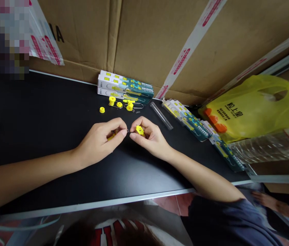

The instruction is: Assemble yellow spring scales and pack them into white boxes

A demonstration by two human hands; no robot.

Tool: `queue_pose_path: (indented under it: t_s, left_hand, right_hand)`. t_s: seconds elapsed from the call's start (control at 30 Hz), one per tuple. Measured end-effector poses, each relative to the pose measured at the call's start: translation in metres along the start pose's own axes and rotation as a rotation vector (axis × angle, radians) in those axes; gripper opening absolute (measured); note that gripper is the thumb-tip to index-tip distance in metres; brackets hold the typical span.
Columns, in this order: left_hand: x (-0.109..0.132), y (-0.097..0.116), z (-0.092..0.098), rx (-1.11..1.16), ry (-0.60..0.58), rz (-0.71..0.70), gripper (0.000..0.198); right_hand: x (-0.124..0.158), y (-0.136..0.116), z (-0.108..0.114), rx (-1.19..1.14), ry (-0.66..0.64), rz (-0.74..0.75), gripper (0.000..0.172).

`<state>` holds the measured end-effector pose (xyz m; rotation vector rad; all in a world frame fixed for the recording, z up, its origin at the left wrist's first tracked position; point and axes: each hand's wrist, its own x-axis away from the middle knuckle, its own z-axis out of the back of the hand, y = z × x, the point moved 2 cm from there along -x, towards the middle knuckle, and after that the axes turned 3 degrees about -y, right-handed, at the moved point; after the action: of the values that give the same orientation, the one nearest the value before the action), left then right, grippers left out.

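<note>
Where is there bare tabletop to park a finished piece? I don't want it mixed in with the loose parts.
The widest bare stretch of black table lies beyond the left hand, up to the cardboard wall. Another runs along the near edge, between the forearms. It is crowded behind the hands around the small yellow parts and boxes, and beyond the right hand by the packets and yellow bag.

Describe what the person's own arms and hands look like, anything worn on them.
Both hands, left hand and right hand, are bare: no gloves, and no rings, watch or bracelet that I can make out. The forearms are uncovered up to the frame edge. No sleeve reaches the wrists.
</note>
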<state>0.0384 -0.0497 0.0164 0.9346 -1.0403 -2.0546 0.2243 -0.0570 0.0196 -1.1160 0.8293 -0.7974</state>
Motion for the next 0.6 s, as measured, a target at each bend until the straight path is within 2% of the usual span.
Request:
queue_pose_path:
  t_s: [0.13,0.23,0.5,0.6]
  left_hand:
    - [-0.003,0.001,0.0,0.258,0.043,0.173,0.007]
    - [-0.004,-0.001,-0.002,0.389,0.019,0.251,0.01]
    - [-0.002,-0.009,-0.009,0.49,-0.036,0.326,0.017]
    - [-0.002,-0.01,-0.01,0.489,-0.02,0.34,0.016]
  right_hand:
    - [0.002,0.008,0.0,-0.096,-0.005,-0.062,0.022]
    - [0.003,0.01,-0.001,-0.077,0.015,-0.04,0.022]
    - [-0.001,0.017,-0.006,-0.141,0.033,-0.019,0.025]
    - [-0.002,0.019,-0.007,-0.165,0.021,-0.03,0.026]
